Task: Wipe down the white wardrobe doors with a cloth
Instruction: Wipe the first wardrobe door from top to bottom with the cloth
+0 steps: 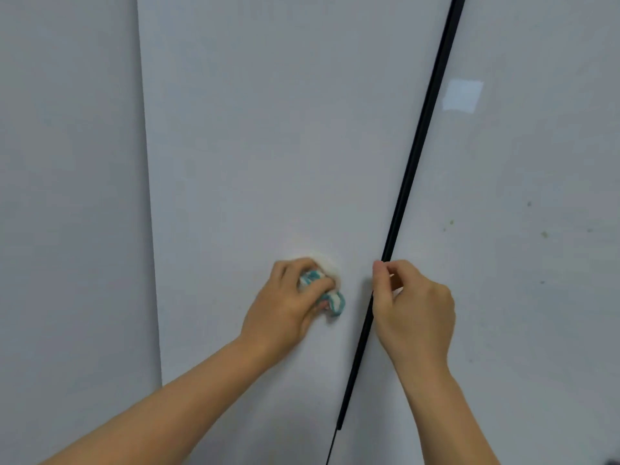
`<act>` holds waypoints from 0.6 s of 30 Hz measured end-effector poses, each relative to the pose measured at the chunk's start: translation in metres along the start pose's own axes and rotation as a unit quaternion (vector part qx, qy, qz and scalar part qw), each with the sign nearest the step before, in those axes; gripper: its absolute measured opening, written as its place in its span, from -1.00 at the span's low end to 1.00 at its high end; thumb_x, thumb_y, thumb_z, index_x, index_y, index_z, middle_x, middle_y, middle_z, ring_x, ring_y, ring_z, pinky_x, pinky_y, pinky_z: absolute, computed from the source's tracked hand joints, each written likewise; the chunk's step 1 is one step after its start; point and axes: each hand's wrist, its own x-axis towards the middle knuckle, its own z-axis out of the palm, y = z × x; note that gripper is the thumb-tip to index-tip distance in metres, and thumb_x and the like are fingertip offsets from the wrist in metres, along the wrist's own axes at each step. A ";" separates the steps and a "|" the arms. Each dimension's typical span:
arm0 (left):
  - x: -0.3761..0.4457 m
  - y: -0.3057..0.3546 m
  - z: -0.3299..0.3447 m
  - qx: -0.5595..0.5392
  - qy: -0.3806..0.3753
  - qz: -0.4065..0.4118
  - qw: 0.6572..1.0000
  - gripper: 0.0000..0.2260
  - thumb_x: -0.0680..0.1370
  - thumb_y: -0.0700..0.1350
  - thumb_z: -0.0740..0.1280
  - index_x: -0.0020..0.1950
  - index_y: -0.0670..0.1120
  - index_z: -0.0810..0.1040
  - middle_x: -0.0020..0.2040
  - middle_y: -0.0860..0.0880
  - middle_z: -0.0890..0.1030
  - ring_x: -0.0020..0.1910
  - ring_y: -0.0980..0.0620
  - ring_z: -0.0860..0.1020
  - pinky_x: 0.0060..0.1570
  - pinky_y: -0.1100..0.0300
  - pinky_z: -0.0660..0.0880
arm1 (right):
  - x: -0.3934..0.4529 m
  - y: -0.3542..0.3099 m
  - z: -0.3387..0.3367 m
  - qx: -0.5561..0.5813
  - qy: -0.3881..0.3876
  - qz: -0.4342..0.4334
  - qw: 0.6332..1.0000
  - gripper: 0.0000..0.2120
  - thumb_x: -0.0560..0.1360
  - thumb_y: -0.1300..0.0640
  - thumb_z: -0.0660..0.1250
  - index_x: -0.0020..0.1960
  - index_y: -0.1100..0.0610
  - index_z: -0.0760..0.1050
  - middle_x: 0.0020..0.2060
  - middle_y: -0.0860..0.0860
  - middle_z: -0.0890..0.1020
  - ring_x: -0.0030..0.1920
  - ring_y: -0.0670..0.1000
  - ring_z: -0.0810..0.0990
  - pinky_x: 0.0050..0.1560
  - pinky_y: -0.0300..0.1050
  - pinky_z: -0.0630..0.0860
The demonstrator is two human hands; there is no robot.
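**A:** What is in view?

**B:** Two bare forearms reach up from the bottom edge toward white wardrobe doors. The middle door [268, 146] fills the centre. A black handle strip [416, 156] runs along its right edge, from about one o'clock at the top down to six o'clock. Another white door [536, 297] lies beyond it, toward three o'clock, with a few small dark specks on it.

**A:** Where is the cloth?

**B:** Just below centre. The left hand [288, 307] has its fingers curled around a bunched teal-and-white cloth [327, 293] and presses it against the middle door. A corner of cloth pokes out at the hand's four o'clock.

**A:** And the other hand?

**B:** The right hand [412, 307] sits just right of the cloth, at the black strip. Its thumb and forefinger are curled in together at the strip. Whether they actually pinch it, I cannot tell.

**A:** How would the cloth handle?

**B:** It looks soft, light and limp, so it wads up easily. Held as a ball in the palm it should stay put, though a loose corner may flap. The door looks smooth and stiff, so the cloth should glide. I judge that steadying the door at the strip would stop it from swinging under pressure.
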 end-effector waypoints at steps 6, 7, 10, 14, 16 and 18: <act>0.052 -0.041 -0.043 0.019 0.078 -0.026 0.996 -0.73 0.53 -0.18 0.41 0.21 0.01 0.59 0.25 -0.11 0.45 0.18 -0.19 0.45 0.14 0.07 0.47 | 0.020 -0.002 -0.022 -0.065 -0.033 0.047 0.996 -0.63 0.61 -0.19 0.27 -0.18 0.04 0.63 -0.32 -0.07 0.66 -0.26 0.12 0.60 -0.23 -0.03 0.54; 0.065 -0.047 -0.054 0.009 0.120 -0.093 0.988 -0.75 0.55 -0.18 0.38 0.22 -0.01 0.59 0.27 -0.14 0.44 0.21 -0.18 0.44 0.18 0.15 0.40 | 0.023 -0.002 -0.022 -0.067 -0.036 0.051 0.996 -0.64 0.62 -0.19 0.27 -0.15 0.04 0.63 -0.31 -0.06 0.66 -0.25 0.12 0.59 -0.22 -0.03 0.54; 0.077 -0.038 -0.048 -0.020 0.175 -0.210 0.962 -0.80 0.61 -0.16 0.34 0.23 -0.06 0.58 0.31 -0.16 0.40 0.26 -0.15 0.39 0.18 0.26 0.30 | 0.027 -0.005 -0.015 -0.064 -0.058 0.057 0.995 -0.67 0.64 -0.16 0.26 -0.07 0.05 0.64 -0.27 0.00 0.67 -0.22 0.15 0.62 -0.19 0.05 0.60; 0.021 -0.003 -0.001 -0.009 0.063 -0.040 0.997 -0.74 0.53 -0.19 0.44 0.21 -0.04 0.61 0.29 -0.08 0.40 0.20 -0.15 0.39 0.13 0.13 0.44 | 0.031 -0.007 -0.012 -0.078 -0.089 0.055 0.991 -0.67 0.67 -0.10 0.23 -0.10 0.08 0.60 -0.29 0.05 0.65 -0.22 0.19 0.59 -0.23 0.03 0.55; -0.008 -0.002 0.012 0.011 -0.023 0.100 0.995 -0.67 0.46 -0.27 0.50 0.20 -0.05 0.63 0.27 -0.08 0.44 0.16 -0.16 0.42 -0.01 0.00 0.54 | 0.034 -0.009 -0.015 -0.088 -0.097 0.049 0.990 -0.67 0.67 -0.09 0.24 -0.12 0.09 0.59 -0.29 0.06 0.63 -0.21 0.19 0.55 -0.28 -0.02 0.44; -0.008 -0.013 0.008 0.036 -0.052 0.168 0.984 -0.63 0.41 -0.30 0.52 0.18 -0.05 0.65 0.23 -0.09 0.51 0.12 -0.15 0.46 -0.03 -0.03 0.53 | 0.038 -0.008 -0.015 -0.093 -0.111 0.050 0.988 -0.66 0.67 -0.08 0.24 -0.15 0.11 0.58 -0.30 0.07 0.61 -0.20 0.19 0.51 -0.29 -0.03 0.37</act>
